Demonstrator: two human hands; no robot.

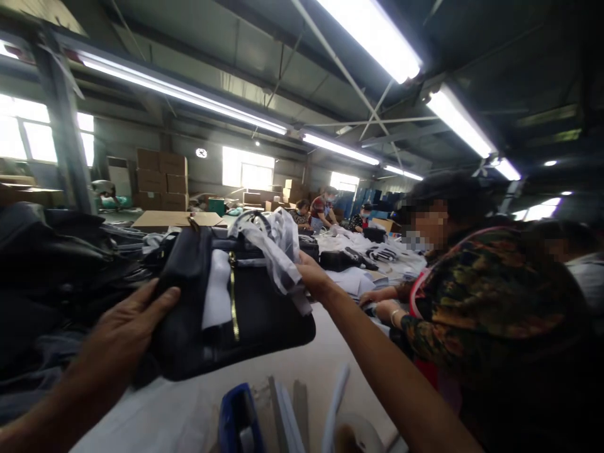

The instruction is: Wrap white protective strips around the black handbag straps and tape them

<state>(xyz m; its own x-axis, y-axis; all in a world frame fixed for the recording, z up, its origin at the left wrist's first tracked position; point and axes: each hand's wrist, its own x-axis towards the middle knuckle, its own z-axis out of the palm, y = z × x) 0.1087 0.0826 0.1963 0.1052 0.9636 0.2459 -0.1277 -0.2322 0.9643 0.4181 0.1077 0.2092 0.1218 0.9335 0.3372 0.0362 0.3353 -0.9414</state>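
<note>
A black handbag (274,321) with a gold zipper (234,296) is held up over the pale table, between my two hands. White wrapping (217,289) lies beside the zipper, and more translucent wrapping (278,245) covers the handles at the top. My left hand (136,314) grips the bag's left side, thumb on the front and fingers partly behind it. At the upper right, my right hand (310,274) is closed on the wrapped part near the handles; some of its fingers are hidden behind the wrapping.
A blue tape dispenser (240,418) and several grey strips (290,418) lie at the table's near edge. Dark bags (61,264) are piled at left. A person in a floral top (491,289) works close on the right. Wrapped goods (391,248) and other people are farther back.
</note>
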